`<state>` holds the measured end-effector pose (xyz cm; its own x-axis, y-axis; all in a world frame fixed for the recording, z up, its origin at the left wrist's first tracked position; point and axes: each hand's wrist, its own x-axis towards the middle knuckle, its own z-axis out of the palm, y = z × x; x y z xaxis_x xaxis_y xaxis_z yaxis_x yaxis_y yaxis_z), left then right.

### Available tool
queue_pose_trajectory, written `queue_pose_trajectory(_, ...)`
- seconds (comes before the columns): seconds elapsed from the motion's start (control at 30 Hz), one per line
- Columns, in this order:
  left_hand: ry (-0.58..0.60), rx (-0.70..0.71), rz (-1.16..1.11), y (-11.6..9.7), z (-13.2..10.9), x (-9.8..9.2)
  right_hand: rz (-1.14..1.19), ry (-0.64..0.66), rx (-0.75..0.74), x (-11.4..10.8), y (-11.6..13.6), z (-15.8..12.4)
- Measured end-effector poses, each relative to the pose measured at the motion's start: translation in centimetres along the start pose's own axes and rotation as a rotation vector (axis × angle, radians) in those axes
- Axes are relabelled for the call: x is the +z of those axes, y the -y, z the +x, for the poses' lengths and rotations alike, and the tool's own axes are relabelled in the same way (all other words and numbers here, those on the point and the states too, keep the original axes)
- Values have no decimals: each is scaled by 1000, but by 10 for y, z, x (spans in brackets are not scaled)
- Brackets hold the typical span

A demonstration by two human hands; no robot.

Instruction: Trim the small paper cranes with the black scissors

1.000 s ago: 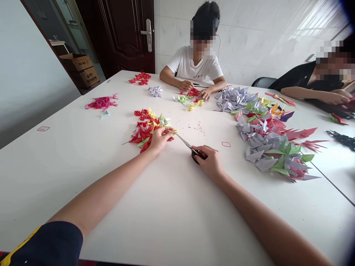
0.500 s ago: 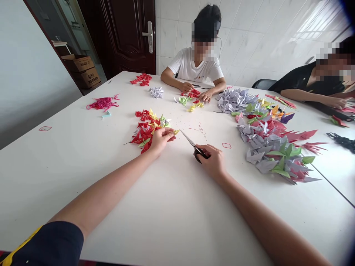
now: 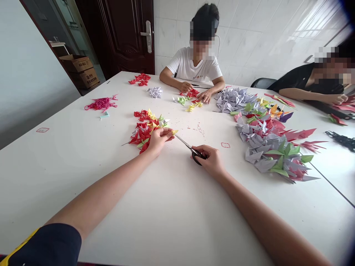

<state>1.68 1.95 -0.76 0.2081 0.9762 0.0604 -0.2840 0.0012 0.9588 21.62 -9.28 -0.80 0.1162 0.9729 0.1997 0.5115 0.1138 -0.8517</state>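
My left hand (image 3: 161, 139) pinches a small yellow folded paper piece (image 3: 174, 132), most of it hidden by the fingers. In my right hand (image 3: 211, 159) is a pair of scissors (image 3: 186, 144) with black handles. The blade tips point left and reach the edge of the yellow piece; whether they touch it I cannot tell. Just behind my left hand lies a heap of small folded paper pieces (image 3: 142, 128), mostly red with some yellow, green and white. Tiny red paper bits (image 3: 199, 129) are scattered on the white table (image 3: 155, 214) beyond the scissors.
Large paper cranes (image 3: 266, 144) in grey, pink and green pile up at the right. A tangle of pink cord (image 3: 102, 104) lies at the left. Opposite, a person in white (image 3: 198, 66) handles small paper pieces; another in black (image 3: 302, 79) works at the far right.
The scissors in my right hand have moved slightly left, and their tips have come up to the yellow piece. My left hand keeps its pinch, nearly in place.
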Motion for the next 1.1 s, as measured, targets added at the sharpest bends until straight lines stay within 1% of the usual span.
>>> queue_pose_trajectory(0.17,20,-18,5,-3,-2,1,48,34,16,-1,-2,0)
queue_pose_trajectory(0.53,1,-37,9,-3,-1,1,63,62,5,0,-3,1)
queue_pose_trajectory(0.83,74,-18,21,-2,-2,-1,40,72,37,2,-3,1)
queue_pose_trajectory(1.1,137,-41,36,-4,-3,-2,73,87,46,2,-4,-1)
